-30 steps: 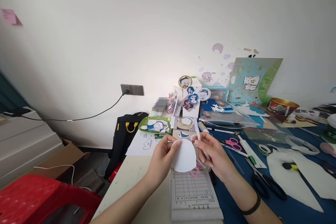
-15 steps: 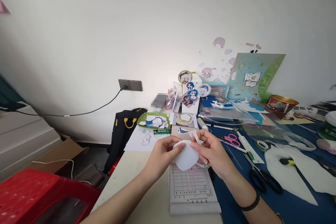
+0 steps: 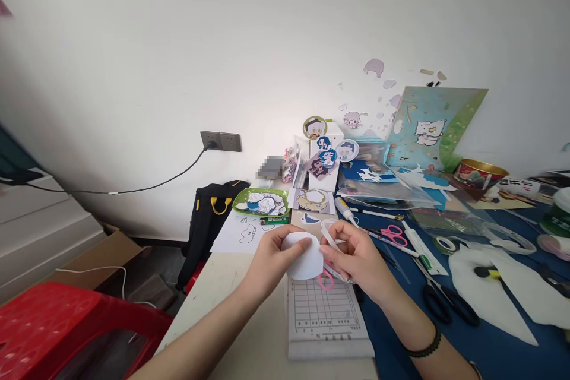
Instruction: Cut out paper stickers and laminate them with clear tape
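My left hand (image 3: 278, 258) pinches a white rounded paper piece (image 3: 305, 260) between thumb and fingers. Close beside its right edge, my right hand (image 3: 351, 252) is closed on a thin white strip (image 3: 330, 238), which sticks up above the fingers. Whether the strip touches the paper I cannot tell. A pink loop (image 3: 326, 280), like a scissors handle, shows just below the paper. Under both hands lies a pad of printed forms (image 3: 327, 314), its upper part hidden by them.
Right of my hands lie pink-handled scissors (image 3: 393, 236), a white tube (image 3: 423, 246), black-handled scissors (image 3: 439, 297) and a large white sheet (image 3: 481, 291). Farther back stand a green tray (image 3: 240, 208) of cutouts and a white box (image 3: 327, 181). A red stool (image 3: 66, 320) is at left.
The white paper has moved left with my left hand, apart from my right fingers. The white strip now slants at my right fingertips, and more of the pink loop shows.
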`<action>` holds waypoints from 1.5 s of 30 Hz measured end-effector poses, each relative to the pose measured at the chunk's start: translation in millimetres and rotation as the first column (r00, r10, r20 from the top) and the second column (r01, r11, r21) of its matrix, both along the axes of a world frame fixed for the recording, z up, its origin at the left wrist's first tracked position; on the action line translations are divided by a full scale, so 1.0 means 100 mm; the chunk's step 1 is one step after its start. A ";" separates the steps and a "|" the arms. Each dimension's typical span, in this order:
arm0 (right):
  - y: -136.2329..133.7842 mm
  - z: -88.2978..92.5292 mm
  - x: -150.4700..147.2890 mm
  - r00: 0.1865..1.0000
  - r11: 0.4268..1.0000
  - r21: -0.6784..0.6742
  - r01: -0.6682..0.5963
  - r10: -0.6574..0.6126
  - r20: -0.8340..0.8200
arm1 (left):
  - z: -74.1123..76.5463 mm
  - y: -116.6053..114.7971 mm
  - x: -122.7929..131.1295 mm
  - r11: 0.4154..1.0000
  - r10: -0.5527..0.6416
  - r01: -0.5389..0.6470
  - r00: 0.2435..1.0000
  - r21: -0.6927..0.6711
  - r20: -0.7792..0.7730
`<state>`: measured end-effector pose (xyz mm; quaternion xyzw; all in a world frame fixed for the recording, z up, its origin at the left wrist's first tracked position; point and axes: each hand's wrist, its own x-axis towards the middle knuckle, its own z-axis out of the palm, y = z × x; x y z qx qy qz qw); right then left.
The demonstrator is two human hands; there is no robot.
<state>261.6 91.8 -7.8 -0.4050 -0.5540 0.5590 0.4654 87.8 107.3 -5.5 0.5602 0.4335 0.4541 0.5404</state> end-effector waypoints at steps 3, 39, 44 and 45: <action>-0.02 0.01 -0.01 1.000 1.000 -0.003 0.004 -0.004 0.008 | 0.00 -0.01 0.00 1.000 0.015 -0.014 1.000 0.025 -0.018; 0.01 0.05 0.10 0.996 0.996 -0.005 0.091 -0.091 0.023 | -0.01 0.08 -0.05 0.999 0.040 -0.042 0.995 0.017 0.089; -0.07 0.12 0.11 0.996 0.994 0.069 0.084 -0.084 -0.004 | -0.03 0.11 -0.07 0.988 0.153 -0.156 0.973 0.004 0.170; -0.10 0.13 0.10 0.998 0.994 0.089 0.062 -0.061 -0.012 | -0.03 0.10 -0.07 0.987 0.155 -0.158 0.971 0.006 0.182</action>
